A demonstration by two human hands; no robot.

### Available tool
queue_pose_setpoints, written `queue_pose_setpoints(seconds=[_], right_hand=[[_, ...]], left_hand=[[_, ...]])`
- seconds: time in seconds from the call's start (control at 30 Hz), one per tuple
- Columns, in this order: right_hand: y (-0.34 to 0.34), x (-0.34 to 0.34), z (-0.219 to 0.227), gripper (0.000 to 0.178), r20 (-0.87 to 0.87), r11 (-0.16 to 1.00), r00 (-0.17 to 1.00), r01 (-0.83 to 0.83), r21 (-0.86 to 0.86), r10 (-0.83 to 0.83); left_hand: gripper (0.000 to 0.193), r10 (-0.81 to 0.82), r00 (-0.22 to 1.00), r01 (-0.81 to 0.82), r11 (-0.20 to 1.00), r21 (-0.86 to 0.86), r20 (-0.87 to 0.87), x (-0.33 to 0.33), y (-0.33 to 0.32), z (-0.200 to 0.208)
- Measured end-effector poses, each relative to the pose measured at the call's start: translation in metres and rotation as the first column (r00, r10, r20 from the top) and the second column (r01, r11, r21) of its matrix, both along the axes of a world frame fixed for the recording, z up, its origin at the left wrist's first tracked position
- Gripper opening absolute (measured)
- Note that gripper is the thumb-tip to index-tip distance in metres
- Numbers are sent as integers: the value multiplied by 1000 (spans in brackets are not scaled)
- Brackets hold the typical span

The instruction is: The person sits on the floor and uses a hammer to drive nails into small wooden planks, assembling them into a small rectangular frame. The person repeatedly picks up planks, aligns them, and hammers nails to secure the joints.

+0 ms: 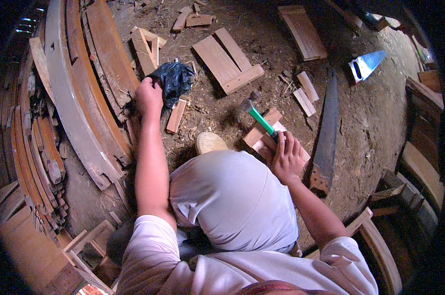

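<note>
My left hand (149, 96) is stretched forward, its fingers closed on the edge of a crumpled black plastic bag (175, 81) on the ground. What the bag holds is hidden. Beside my right knee, my right hand (287, 158) grips a hammer (258, 118) by its green handle, the metal head pointing away from me. Under the hammer and this hand lie short pieces of wood (256, 136), partly covered by my fingers. A small wooden block (176, 116) rests just below the bag.
Long planks (80, 93) are stacked on the left. A joined board piece (222, 61) lies ahead, with another board (302, 32) farther right. To my right are a long dark saw blade (326, 130) and a handsaw with a pale handle (358, 70). Wooden frames (382, 250) stand at lower right.
</note>
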State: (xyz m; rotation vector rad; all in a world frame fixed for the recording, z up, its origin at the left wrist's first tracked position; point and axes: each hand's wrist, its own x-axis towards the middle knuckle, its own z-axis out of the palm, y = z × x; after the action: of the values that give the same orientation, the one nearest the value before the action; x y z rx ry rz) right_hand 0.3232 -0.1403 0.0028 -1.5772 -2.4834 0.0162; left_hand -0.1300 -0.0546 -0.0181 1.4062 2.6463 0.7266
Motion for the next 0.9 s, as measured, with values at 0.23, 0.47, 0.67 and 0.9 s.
queue_pose_setpoints(seconds=[0.23, 0.47, 0.67, 0.9], right_hand=[[-1, 1, -1, 73, 27, 1000, 1000, 2, -19, -1], [-1, 1, 2, 71, 27, 1000, 1000, 6, -13, -5], [0, 1, 2, 65, 35, 999, 999, -19, 43, 17], [3, -1, 8, 67, -31, 999, 999, 21, 47, -20]], left_hand=[[18, -32, 992, 25, 998, 56, 118, -9, -5, -8], [18, -73, 969, 51, 994, 101, 235, -17, -11, -13], [17, -89, 982, 90, 996, 0, 167, -18, -28, 18], [22, 91, 822, 30, 979, -203, 562, 56, -16, 142]])
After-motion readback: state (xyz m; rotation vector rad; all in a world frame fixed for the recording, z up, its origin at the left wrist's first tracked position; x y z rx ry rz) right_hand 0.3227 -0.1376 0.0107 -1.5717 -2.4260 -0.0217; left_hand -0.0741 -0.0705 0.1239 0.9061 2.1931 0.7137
